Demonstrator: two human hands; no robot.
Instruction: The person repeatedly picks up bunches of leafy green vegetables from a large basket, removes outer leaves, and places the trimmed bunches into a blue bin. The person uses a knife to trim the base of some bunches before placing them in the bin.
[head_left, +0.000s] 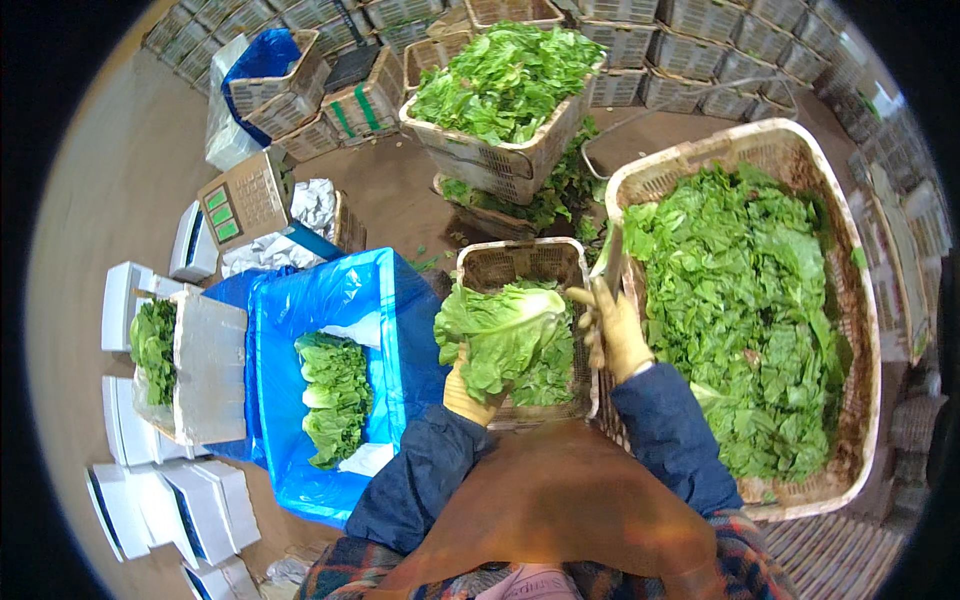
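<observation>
My left hand (466, 390), in a pale yellow glove, grips a head of leafy lettuce (506, 330). The pale cut stem of the lettuce points right, towards my other hand. My right hand (616, 330), gloved alike, holds a knife (615, 259) with its blade pointing up and away from me; the handle is hidden in the fingers. Beneath the lettuce stands a small plastic crate (521, 259) with loose leaves (551, 382) in it. To the left, a row of lettuce heads (335, 401) lies in a crate lined with blue plastic film (322, 289).
A large plastic crate (862, 300) full of lettuce leaves stands at my right. Ahead, another heaped crate (487, 157) rests above fallen leaves. White foam boxes (206, 510) and a cardboard box (244, 199) are on the left. Stacked crates (697, 56) line the back.
</observation>
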